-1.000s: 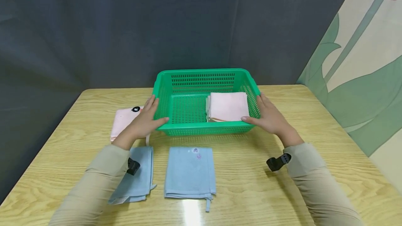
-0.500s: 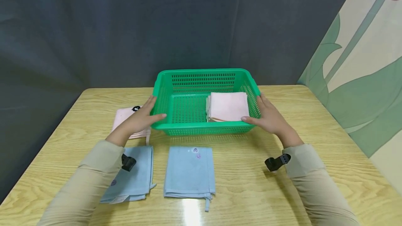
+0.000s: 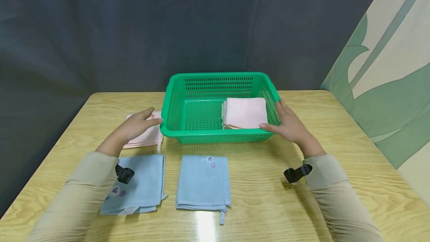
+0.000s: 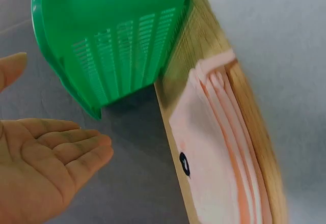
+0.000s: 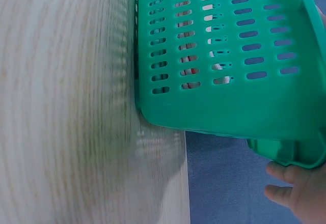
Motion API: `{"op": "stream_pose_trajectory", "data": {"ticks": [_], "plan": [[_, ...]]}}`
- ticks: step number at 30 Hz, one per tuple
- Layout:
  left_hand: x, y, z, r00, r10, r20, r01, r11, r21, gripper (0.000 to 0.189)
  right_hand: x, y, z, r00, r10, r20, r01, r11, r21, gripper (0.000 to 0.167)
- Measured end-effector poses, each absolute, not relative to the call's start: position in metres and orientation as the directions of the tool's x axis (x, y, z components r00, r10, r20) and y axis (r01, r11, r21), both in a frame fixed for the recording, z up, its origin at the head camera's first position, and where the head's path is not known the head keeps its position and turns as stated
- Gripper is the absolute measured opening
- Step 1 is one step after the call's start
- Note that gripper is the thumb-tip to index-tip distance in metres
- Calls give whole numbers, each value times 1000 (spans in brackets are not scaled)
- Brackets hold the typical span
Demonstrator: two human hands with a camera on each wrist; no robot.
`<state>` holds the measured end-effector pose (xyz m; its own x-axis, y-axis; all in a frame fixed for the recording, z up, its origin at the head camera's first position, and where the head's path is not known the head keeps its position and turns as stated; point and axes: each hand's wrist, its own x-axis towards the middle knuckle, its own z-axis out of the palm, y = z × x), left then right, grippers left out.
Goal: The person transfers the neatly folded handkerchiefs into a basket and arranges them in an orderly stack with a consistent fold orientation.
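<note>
A green plastic basket [image 3: 201, 133] with slotted walls sits on the wooden table, holding a stack of folded towels, a pink towel [image 3: 246, 113] on top. My left hand [image 3: 132, 128] is just left of the basket, fingers extended and holding nothing; the left wrist view shows its palm [image 4: 35, 168] apart from the rim. Beneath it lies a folded pink towel [image 3: 147, 137], partly covered in the head view. My right hand [image 3: 290, 126] rests at the basket's right front corner, thumb over the rim and straight fingers along the outside.
Two folded blue towels lie in front of the basket: a left one [image 3: 144, 178], partly under the left sleeve, and a middle one [image 3: 203, 182] with a hanging loop. A dark curtain [image 3: 201, 21] stands behind the table [image 3: 262, 197]; a painted wall [image 3: 396, 77] is at right.
My left hand has come off the basket's left rim and moved left, over the pink towel. More of the left blue towel shows. My right hand stays at the basket's corner.
</note>
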<state>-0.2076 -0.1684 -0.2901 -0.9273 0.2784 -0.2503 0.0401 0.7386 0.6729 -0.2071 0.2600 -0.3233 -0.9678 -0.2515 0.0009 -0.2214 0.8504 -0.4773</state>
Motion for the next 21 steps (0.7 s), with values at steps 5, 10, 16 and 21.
{"op": "stream_pose_trajectory", "data": {"ticks": [5, 10, 16, 21], "plan": [[-210, -177, -288, -933, 255, -255, 17, 739, 674, 81, -208, 261, -323, -971, -238, 6, -211, 848, -486, 99], [-214, -189, -290, -934, 194, -299, -65, 732, 678, 77, -209, 263, -324, -971, -238, 16, -215, 846, -488, 99], [-215, -206, -299, -932, 95, -350, -162, 752, 638, 76, -209, 264, -326, -968, -249, 27, -230, 844, -484, 98], [-215, -220, -309, -924, 43, -380, -222, 748, 625, 79, -209, 261, -327, -967, -253, 29, -235, 841, -487, 98]]}}
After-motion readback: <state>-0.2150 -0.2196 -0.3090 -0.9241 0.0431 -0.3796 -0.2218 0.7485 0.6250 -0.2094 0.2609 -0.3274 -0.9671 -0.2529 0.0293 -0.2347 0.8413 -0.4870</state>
